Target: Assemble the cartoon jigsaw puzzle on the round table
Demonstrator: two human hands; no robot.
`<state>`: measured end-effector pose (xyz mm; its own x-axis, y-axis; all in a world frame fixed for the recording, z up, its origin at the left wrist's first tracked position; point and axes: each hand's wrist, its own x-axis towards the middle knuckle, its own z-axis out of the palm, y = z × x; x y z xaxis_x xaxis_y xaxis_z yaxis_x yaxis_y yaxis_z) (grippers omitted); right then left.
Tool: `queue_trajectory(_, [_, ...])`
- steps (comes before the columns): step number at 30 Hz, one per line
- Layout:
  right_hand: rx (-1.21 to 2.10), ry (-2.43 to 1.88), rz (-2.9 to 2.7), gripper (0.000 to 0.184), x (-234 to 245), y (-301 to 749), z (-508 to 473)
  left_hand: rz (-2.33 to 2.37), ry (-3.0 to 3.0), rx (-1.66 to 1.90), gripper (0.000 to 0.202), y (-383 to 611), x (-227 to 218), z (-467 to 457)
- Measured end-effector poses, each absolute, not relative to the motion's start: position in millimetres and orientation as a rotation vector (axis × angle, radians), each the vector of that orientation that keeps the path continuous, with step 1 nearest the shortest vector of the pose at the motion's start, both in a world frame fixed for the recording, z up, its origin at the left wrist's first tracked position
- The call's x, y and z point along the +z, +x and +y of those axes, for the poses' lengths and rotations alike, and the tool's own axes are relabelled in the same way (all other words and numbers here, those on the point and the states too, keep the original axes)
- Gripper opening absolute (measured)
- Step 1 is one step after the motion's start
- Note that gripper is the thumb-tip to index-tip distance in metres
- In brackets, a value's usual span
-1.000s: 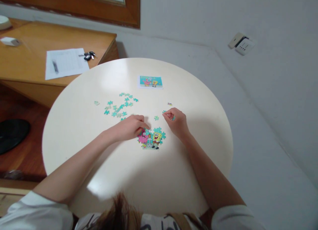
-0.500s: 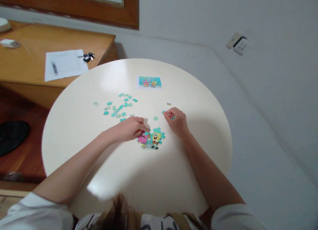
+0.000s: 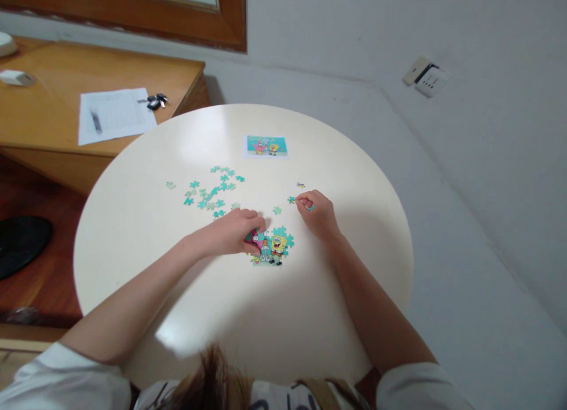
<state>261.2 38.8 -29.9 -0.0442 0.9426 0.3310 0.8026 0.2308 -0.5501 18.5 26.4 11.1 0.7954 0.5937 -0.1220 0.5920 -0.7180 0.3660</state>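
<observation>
A partly joined jigsaw puzzle (image 3: 278, 244) lies on the round white table, showing a pink figure, a thin middle figure and a yellow square one. My left hand (image 3: 241, 230) is around its left side, thumb on the lower part of the pink figure and curled fingers at the upper edge. To the upper right, my right hand (image 3: 318, 212) has its fingers pinched together, with a bit of a teal puzzle piece (image 3: 310, 208) showing in them. Just off its fingertips is another teal piece (image 3: 291, 200). A pale green piece (image 3: 277, 210) lies between the hands.
Many loose pieces (image 3: 216, 190) lie scattered at the left, and one small piece (image 3: 300, 185) sits beyond my right hand. A picture card (image 3: 266, 146) lies at the far side of the round table (image 3: 133, 221). A wooden desk (image 3: 53, 126) bears paper (image 3: 117, 114) and keys (image 3: 156, 101).
My left index finger has drawn back from the puzzle's upper middle, and the thumb now shows lower down on the pink figure. My right fingertips have shifted slightly right, away from a teal piece.
</observation>
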Motion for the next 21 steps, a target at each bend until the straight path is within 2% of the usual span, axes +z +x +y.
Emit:
queue_trajectory(7, [0.278, -1.549, -1.898, 0.013, -38.2, 259.6, 40.5, 0.838, 2.618, 0.022, 0.024, 17.4, 8.3, 27.5])
queue_trajectory(21, [0.165, -1.699, -1.823, 0.025, -43.3, 281.3, 49.8, 0.869, 2.487, -0.023, 0.025, 20.7, 14.4, 25.8])
